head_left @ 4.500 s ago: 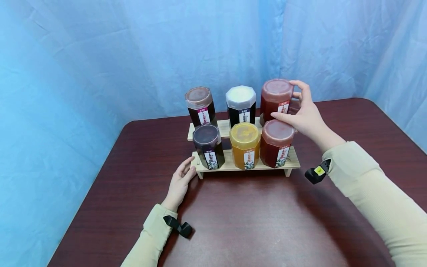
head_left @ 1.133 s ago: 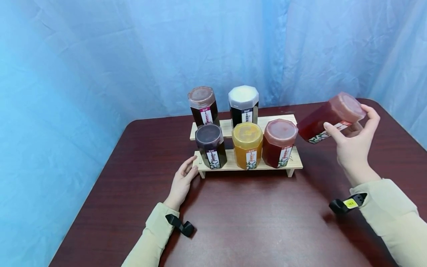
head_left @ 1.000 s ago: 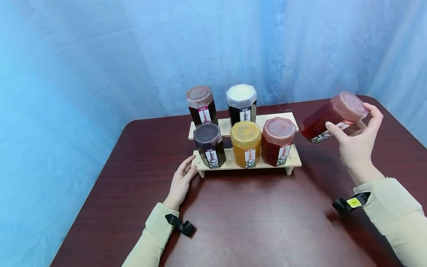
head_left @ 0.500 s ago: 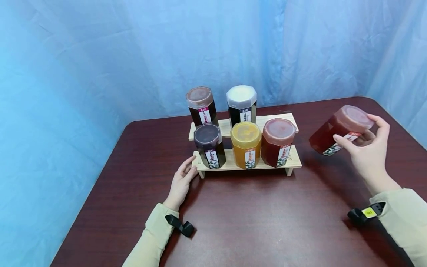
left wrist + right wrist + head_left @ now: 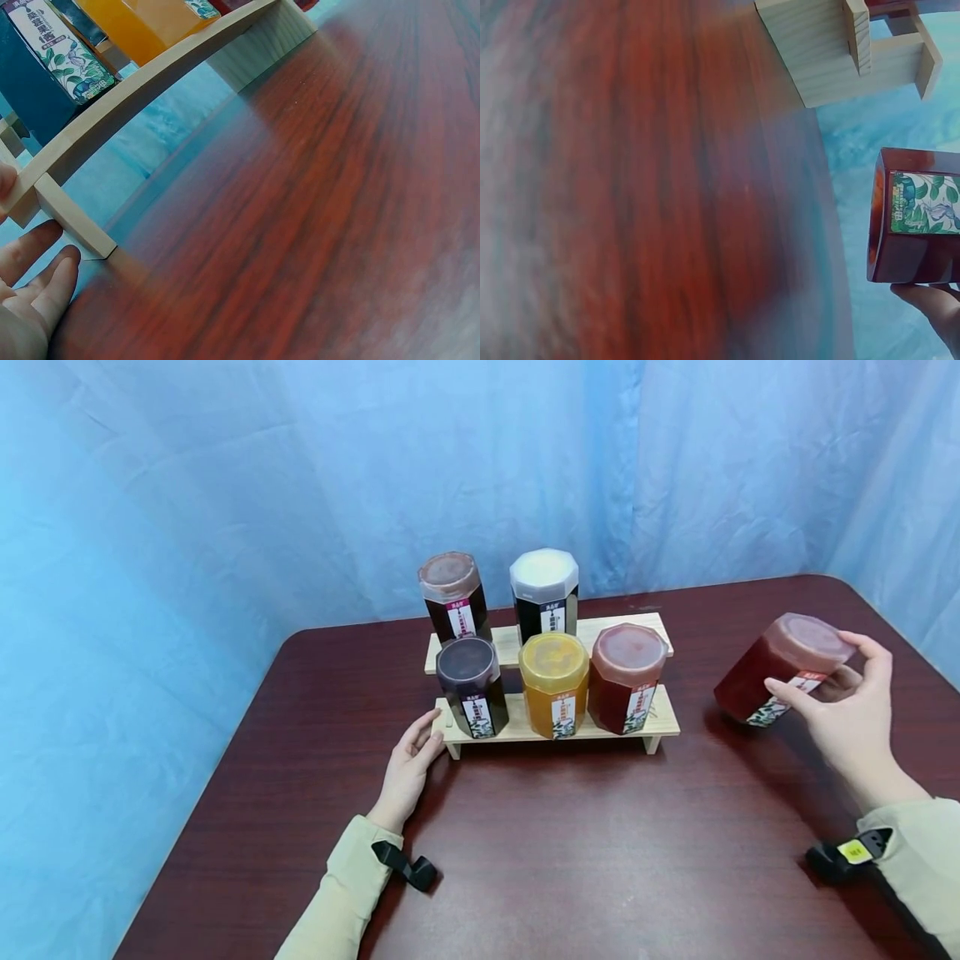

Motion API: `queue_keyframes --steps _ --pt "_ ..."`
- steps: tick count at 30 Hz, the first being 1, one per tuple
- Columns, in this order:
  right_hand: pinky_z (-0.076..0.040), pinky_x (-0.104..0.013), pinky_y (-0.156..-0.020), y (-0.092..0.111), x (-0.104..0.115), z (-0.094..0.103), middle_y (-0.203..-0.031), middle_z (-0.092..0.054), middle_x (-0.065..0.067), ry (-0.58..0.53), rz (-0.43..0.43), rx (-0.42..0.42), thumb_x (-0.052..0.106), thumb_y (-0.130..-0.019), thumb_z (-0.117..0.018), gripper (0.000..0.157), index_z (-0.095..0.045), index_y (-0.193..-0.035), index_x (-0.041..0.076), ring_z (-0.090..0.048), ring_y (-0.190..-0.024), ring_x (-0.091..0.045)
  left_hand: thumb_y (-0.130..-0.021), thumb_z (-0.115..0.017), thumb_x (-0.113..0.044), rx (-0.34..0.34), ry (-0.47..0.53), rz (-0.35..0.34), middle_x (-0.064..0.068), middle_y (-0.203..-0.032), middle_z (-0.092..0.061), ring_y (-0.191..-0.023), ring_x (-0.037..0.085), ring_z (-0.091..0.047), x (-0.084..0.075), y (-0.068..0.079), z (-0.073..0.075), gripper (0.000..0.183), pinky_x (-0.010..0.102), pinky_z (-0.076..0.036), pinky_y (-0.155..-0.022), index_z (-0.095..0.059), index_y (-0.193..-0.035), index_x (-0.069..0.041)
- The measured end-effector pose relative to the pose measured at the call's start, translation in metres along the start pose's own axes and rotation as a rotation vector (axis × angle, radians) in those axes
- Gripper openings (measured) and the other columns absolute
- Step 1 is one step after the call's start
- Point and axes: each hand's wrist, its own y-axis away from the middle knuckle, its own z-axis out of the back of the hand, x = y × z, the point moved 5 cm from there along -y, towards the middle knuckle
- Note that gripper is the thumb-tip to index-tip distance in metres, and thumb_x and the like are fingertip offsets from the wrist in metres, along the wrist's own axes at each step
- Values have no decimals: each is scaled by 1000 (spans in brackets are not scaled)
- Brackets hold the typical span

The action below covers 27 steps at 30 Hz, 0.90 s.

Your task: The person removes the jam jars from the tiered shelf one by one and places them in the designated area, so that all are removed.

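On the right in the head view, my right hand (image 5: 855, 714) grips a jar of dark red contents (image 5: 776, 672) by its upper part, thumb in front and fingers behind. The jar tilts, its lid leaning right, with its base close over the table. My left hand (image 5: 405, 772) holds the left end of the lower tier of a wooden two-tier rack (image 5: 660, 718). In the left wrist view its fingers (image 5: 56, 281) lie beside the rack's leg. On the lower tier stand a dark jar (image 5: 468, 677), a yellow jar (image 5: 553, 681) and another red jar (image 5: 626, 672).
Behind, the upper tier (image 5: 615, 625) carries a brown-lidded jar (image 5: 450, 585) and a white-lidded jar (image 5: 543, 581); its right end is bare. The rack stands on a dark red-brown table (image 5: 562, 843). Blue curtains (image 5: 375, 468) hang around the table's far and left sides.
The right hand has taken the red jar from the upper tier's right end, carried it right, tilted it and lowered it toward the table. The left hand has stayed at the rack.
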Motion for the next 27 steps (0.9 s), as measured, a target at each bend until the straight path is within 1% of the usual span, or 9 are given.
queue_keyframes --steps 3,5,8,14,18,22,27 --pt "-47 -5 -66 3 8 -1 -114 -54 11 163 10 -12 -9 -74 -73 84 -31 -139 25 -58 -85 4 -98 -48 -7 5 14 -2 22 -138 -47 -103 -1 -57 0 0 -1 43 18 -47 -92 -42 -140 -2" --pt "-46 -3 -67 5 12 -2 -113 -53 15 241 2 -13 -8 -75 -72 85 -29 -140 25 -57 -85 6 -98 -48 -6 7 19 -3 23 -138 -47 -103 0 -57 0 0 -1 43 18 -47 -92 -42 -140 -2" --pt "-44 -2 -67 8 15 -2 -111 -51 18 278 -12 -2 -8 -75 -73 86 -28 -141 24 -55 -85 8 -98 -48 -6 8 20 -3 23 -138 -47 -103 -1 -57 0 0 -1 43 18 -47 -92 -42 -140 -2" --pt "-43 -1 -69 7 11 5 -107 -51 19 314 -13 3 -5 -74 -75 86 -30 -140 26 -55 -83 9 -98 -48 -7 0 10 -7 23 -137 -48 -101 -1 -57 0 -1 0 43 18 -47 -92 -42 -140 -1" --pt "-43 0 -69 6 8 8 -107 -50 20 308 -26 10 -5 -74 -74 86 -30 -141 25 -54 -83 10 -98 -48 -7 -8 -3 -2 23 -136 -49 -100 -2 -57 0 0 1 43 17 -46 -91 -42 -140 -2" --pt "-43 -1 -68 3 1 14 -107 -51 19 293 -44 14 -6 -74 -74 86 -29 -140 27 -55 -84 9 -98 -47 -6 -4 -3 1 22 -138 -47 -102 -2 -56 -1 1 0 42 18 -46 -92 -42 -140 -2" --pt "-43 -1 -68 3 -4 19 -107 -51 20 323 -47 20 -2 -75 -75 86 -29 -141 29 -54 -84 9 -98 -47 -7 4 2 -7 23 -140 -45 -104 -1 -56 0 0 0 43 18 -46 -93 -41 -140 0"
